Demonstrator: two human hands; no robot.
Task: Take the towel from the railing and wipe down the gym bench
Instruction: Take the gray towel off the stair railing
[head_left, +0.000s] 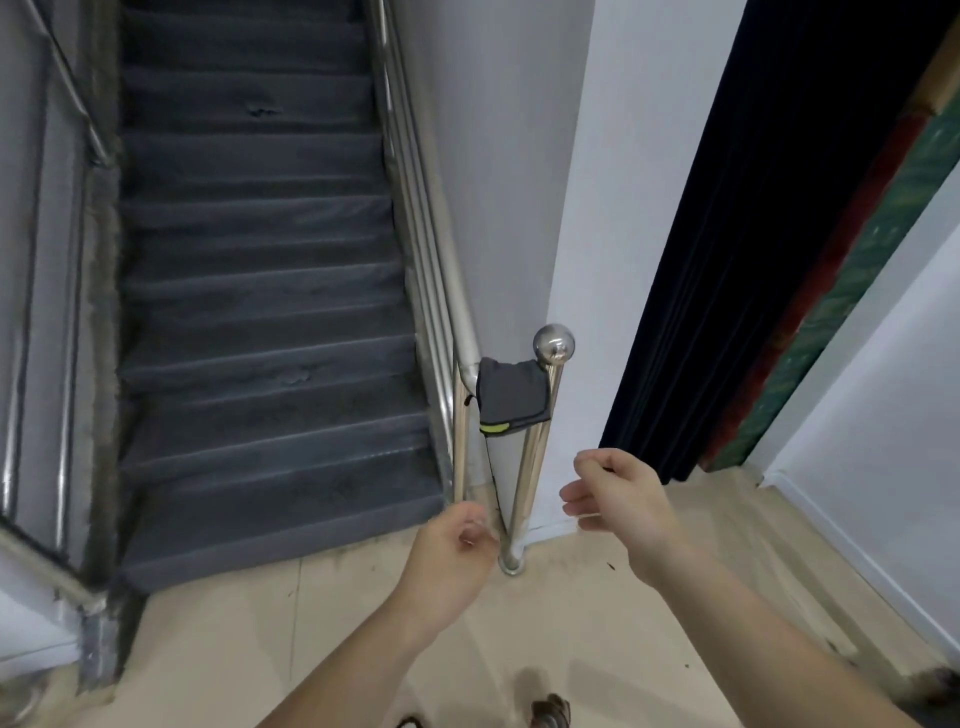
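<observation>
— Where's the towel?
— The grey towel (511, 397), with a yellow-green strip, hangs folded over the railing (451, 291). It sits at the near end, between the rail's bend and the ball-topped post (554, 344), right of the stairs (260, 312).
— And the grips?
— Both are nearer than the towel and lower in view, apart from it. The left grip (457, 545) is by the post's foot, fingers loosely curled, holding nothing. The right grip (618, 499) is right of the post, fingers relaxed and slightly spread, also holding nothing.
— Anything touching the towel?
— Only the railing.
</observation>
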